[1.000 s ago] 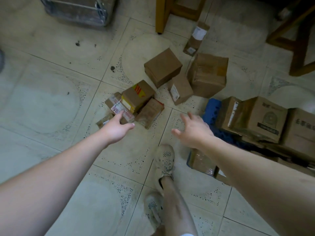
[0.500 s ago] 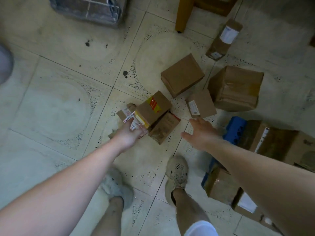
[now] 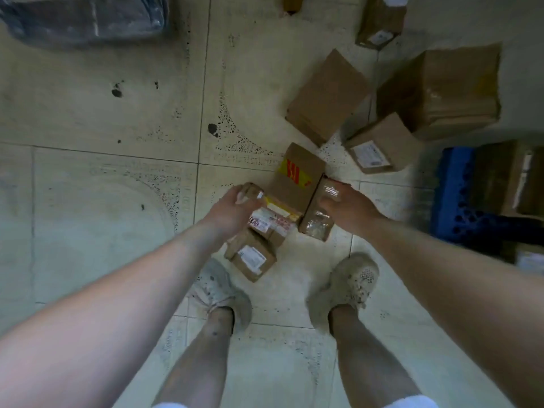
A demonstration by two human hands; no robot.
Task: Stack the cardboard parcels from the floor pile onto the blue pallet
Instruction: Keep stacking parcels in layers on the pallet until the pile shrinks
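Observation:
A cluster of small cardboard parcels lies on the floor in front of my feet. My left hand [image 3: 232,209] grips the left end of a small taped parcel with a white and red label [image 3: 269,223]. My right hand [image 3: 348,209] grips a narrow parcel wrapped in clear tape [image 3: 319,214]. Between them lies a box with a yellow and red sticker [image 3: 297,176]. Another small labelled box [image 3: 251,257] sits just below my left hand. The blue pallet [image 3: 459,195] is at the right edge, with parcels stacked on it [image 3: 506,178].
More parcels lie further back: a plain box [image 3: 326,95], a small labelled box [image 3: 379,144], a big taped box [image 3: 444,89] and a long one [image 3: 381,20]. A dark wrapped bundle [image 3: 85,16] sits top left. My two shoes [image 3: 223,293] stand close below the cluster.
I have bent down closer to the pile. My left hand has closed on the labelled parcel, and my right hand has moved left from the open floor onto the tape-wrapped parcel.

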